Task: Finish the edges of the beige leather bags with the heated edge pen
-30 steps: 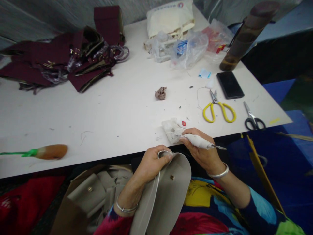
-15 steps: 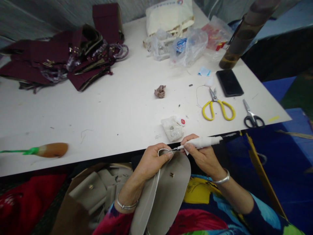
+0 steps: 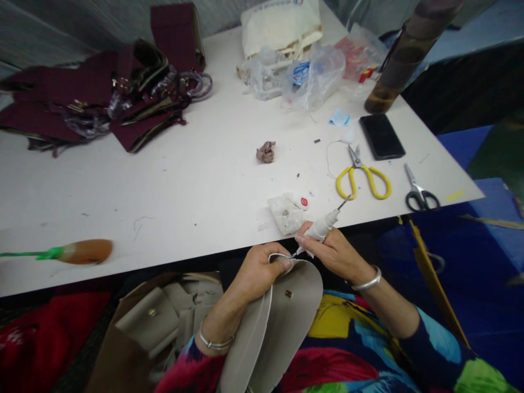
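My left hand (image 3: 257,270) pinches the top edge of a grey rounded bag flap (image 3: 286,311) that rests over my lap, below the table's front edge. A small brass stud sits on the flap. My right hand (image 3: 331,254) is closed round a white-wrapped pointed tool (image 3: 321,229), its lower tip touching the flap's edge right by my left fingers. A small crumpled clear bag of bits (image 3: 286,213) lies on the table edge just above both hands.
On the white table (image 3: 184,180) lie yellow scissors (image 3: 362,177), black scissors (image 3: 420,191), a black phone (image 3: 381,136), plastic bags (image 3: 311,76), a pile of maroon pieces (image 3: 102,98) and a wooden-handled tool (image 3: 77,252). More grey pieces (image 3: 164,322) sit in a brown bag at my left.
My right hand drew the white-wrapped tool back from the small bag on the table to the flap's edge, then tilted it more upright. My left hand kept its grip on the flap.
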Demonstrator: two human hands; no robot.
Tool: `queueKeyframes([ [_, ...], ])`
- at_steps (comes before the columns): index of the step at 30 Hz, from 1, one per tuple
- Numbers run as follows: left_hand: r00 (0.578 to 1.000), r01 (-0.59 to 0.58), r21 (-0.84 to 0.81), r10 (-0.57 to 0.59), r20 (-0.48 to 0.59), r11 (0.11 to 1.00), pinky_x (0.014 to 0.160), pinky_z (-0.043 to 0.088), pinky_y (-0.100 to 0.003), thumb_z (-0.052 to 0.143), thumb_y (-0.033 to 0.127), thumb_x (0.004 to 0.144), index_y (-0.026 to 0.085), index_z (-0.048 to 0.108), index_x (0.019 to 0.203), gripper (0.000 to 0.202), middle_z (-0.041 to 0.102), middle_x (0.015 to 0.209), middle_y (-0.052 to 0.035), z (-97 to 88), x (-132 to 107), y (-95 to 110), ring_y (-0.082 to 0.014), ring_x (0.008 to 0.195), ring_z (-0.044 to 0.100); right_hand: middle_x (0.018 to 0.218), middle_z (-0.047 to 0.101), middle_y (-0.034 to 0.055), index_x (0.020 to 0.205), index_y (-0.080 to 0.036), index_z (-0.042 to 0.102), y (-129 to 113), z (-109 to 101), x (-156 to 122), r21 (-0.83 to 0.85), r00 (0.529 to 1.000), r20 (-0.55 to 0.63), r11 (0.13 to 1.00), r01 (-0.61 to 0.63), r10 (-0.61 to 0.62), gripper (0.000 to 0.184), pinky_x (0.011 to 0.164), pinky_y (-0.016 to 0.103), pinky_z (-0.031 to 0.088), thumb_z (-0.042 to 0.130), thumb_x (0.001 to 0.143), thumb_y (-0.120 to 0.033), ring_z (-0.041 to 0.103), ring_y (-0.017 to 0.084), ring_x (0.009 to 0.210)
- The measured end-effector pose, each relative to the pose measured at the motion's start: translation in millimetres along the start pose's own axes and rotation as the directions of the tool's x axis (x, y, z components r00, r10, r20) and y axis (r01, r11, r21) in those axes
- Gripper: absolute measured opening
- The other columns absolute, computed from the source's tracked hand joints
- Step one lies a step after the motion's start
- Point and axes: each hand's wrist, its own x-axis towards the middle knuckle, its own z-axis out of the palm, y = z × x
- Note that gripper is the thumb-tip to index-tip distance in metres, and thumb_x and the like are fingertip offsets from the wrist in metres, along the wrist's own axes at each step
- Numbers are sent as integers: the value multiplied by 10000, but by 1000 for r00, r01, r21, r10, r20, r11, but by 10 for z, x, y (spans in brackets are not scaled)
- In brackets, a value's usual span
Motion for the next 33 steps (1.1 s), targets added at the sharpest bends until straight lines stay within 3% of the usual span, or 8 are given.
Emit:
queueKeyframes([
  [6,999,15,-66,-13,42,998,669,402,-278,731,253,691,171,722,688,82,662,643,-1,47,13,-21,-157,651,546,704,581,-13,767,-201,586,-16,27,-81,-20,1000,-8,1000,-10,10,293,670,288,442,575,1023,-341,558,152,675],
  [11,999,43,-127,-40,25,991,641,376,-278,751,295,679,161,730,698,137,643,621,-5,-18,19,-58,-146,620,506,730,647,3,879,-206,671,95,139,-335,163,985,-141,984,-77,100,242,647,295,482,615,1029,-387,612,170,679],
  [15,996,83,-224,-85,-1,971,593,360,-263,776,305,670,159,711,681,160,620,591,2,-39,21,-72,-126,569,478,737,655,5,887,-206,668,106,162,-350,222,918,-380,975,-30,115,251,679,298,510,611,1042,-395,632,171,691],
  [19,995,66,-292,-85,-53,954,578,378,-245,803,308,690,157,710,707,179,636,613,-3,-54,21,-60,-124,575,506,808,669,15,960,-209,675,30,93,-226,31,858,-514,999,21,-2,196,731,302,523,631,1035,-385,635,171,742],
  [22,988,80,-406,-127,-91,910,559,392,-235,848,322,667,160,701,741,231,634,604,7,-117,22,-51,-120,551,523,850,678,22,967,-203,677,6,63,-160,-65,873,-483,997,46,-71,183,739,302,535,653,1022,-376,637,170,760],
  [27,980,134,-615,-195,-34,777,537,440,-241,943,336,576,160,667,768,379,658,621,5,-312,70,-102,-131,521,570,896,703,35,992,-210,681,37,70,-116,-184,895,-424,981,65,-139,131,785,326,552,646,1026,-331,666,184,804],
  [33,979,177,-670,-200,44,721,550,480,-253,966,295,572,148,667,797,402,681,641,-10,-421,161,-118,-139,525,608,936,734,58,1000,-215,666,-4,26,0,-422,912,-284,893,158,-295,128,819,348,546,632,1038,-332,690,210,865],
])
